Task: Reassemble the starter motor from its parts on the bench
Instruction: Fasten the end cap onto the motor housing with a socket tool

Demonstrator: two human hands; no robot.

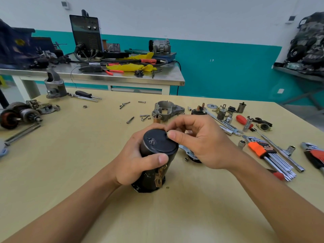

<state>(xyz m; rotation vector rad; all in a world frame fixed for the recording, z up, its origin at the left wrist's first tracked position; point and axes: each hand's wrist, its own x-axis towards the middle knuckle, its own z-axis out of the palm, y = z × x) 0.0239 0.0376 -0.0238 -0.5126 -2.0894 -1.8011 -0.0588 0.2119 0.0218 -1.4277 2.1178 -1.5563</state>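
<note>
Motor housing [154, 160] upright on counter [70, 155], left hand [138, 162] gripping its side; right hand [198, 142] pinches small fastener [167, 132] at cap's far-right rim, axis vertical.

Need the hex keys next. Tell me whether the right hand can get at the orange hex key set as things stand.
Probably yes. The hex key set lies uncovered on the bench just beside the right hand, nothing over it, but that hand is busy pinching something small at the black motor housing.

Black cylindrical motor body [154, 162] with flat end cap, upright and slightly tilted, mid-table near the front edge, grey cast housing [166, 110] toward the far edge, copper-wound armature [15, 116] at the left edge
</note>
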